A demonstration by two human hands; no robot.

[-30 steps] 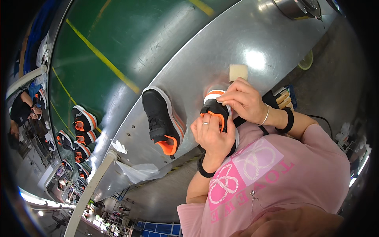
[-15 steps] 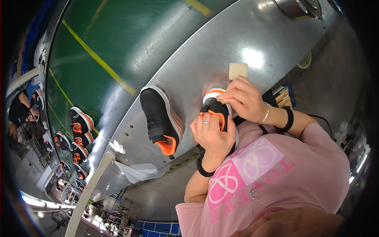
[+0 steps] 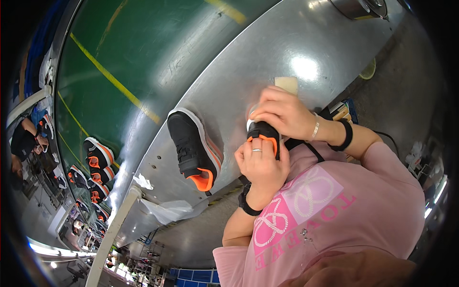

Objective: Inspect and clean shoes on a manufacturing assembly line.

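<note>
A black sneaker [image 3: 264, 129] with an orange collar lining and white sole edge is between my hands, close to my body. My left hand [image 3: 263, 165], wearing a ring, grips it at the collar, fingers tucked into the opening. Over its toe part lies my right hand [image 3: 282, 112], closed, fingers and thumb pressed together; whatever may be in the fingertips is hidden. A second black sneaker [image 3: 184, 138], with white and orange sole, lies on the metal table left of my hands. Just beyond my right hand is a cream square block [image 3: 287, 84], partly covered by it.
The metal table [image 3: 229, 91] borders a green conveyor belt [image 3: 158, 52] with yellow lines. Several similar sneakers [image 3: 99, 155] sit on the belt at left. Clear plastic film [image 3: 169, 210] hangs by a pale rail [image 3: 112, 234]. A metal can [image 3: 356, 8] stands far right.
My right hand has moved slightly left and closer over the sneaker's toe, covering more of it and part of the cream block. My left hand keeps its grip. The sneakers on the belt have shifted slightly downward.
</note>
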